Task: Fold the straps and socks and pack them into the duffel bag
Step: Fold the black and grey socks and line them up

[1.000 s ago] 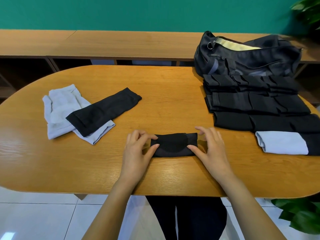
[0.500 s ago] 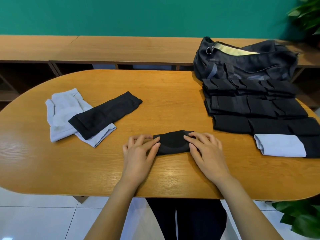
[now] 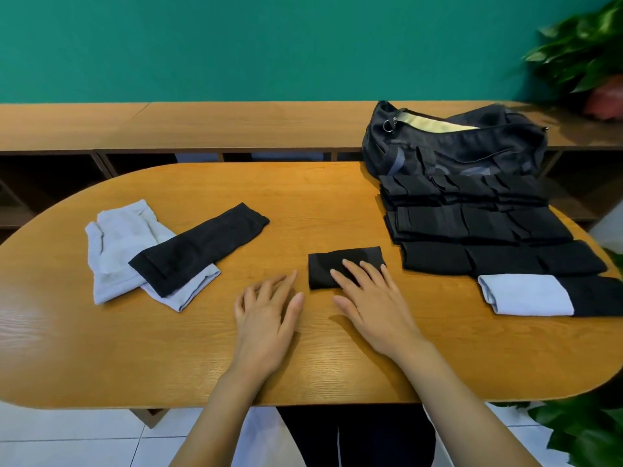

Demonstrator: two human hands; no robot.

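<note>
Here, a folded black sock (image 3: 340, 259) lies at centre frame on the desk (image 3: 303, 203). The right hand (image 3: 374, 308) rests straight fingers on it, grip wide. The left hand (image 3: 266, 318), grip likewise wide, lies just beside. Judged done: rows of folded dark pieces (image 3: 472, 224) and a folded pale sock (image 3: 526, 294) at right, below the duffel bag (image 3: 455, 146). Left to do: a long black sock (image 3: 199, 247) and pale socks (image 3: 118, 237) at left, then all the packing.

The table (image 3: 168, 348) is glossy grained wood; the socks (image 3: 199, 247) are matt knit cloth; the bag (image 3: 455, 146) is smooth fabric.
</note>
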